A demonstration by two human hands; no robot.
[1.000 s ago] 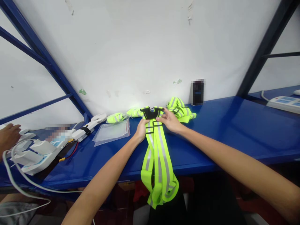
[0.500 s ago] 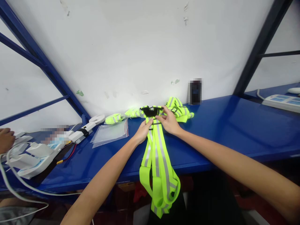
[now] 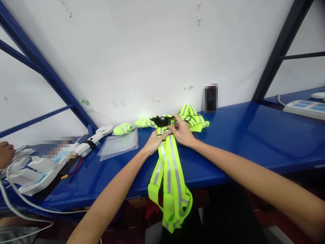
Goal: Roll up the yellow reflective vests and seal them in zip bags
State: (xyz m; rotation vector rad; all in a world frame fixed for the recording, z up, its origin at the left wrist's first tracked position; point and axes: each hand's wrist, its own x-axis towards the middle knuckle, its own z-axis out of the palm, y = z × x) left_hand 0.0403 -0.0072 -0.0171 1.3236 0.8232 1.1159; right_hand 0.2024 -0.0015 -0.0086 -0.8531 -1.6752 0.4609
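While both hands hold the neon-yellow reflective harness [image 3: 169, 173], its black collar-like panel [image 3: 162, 122] sits uppermost, above the blue surface [image 3: 236, 142], and the grey-striped straps hang over the front edge in loops. Left hand [image 3: 153, 141]: fingers closed on the upper straps, thumb laid across them by a black buckle; the other fingertips are hidden. Right hand [image 3: 184, 131]: fingers narrow, pinching the harness at the panel's right side, thumb tip close to the left thumb. Just right of that hand lies a second bundled harness [image 3: 195, 120]. Left of the panel, along the wall: smaller neon-yellow bundles [image 3: 124, 128], with clear zip bags [image 3: 119, 145] in front. Farther left: white handheld fan [image 3: 105, 129], white power strip [image 3: 34, 185] with plugs, and a co-worker's hand [image 3: 5, 154] nearby.
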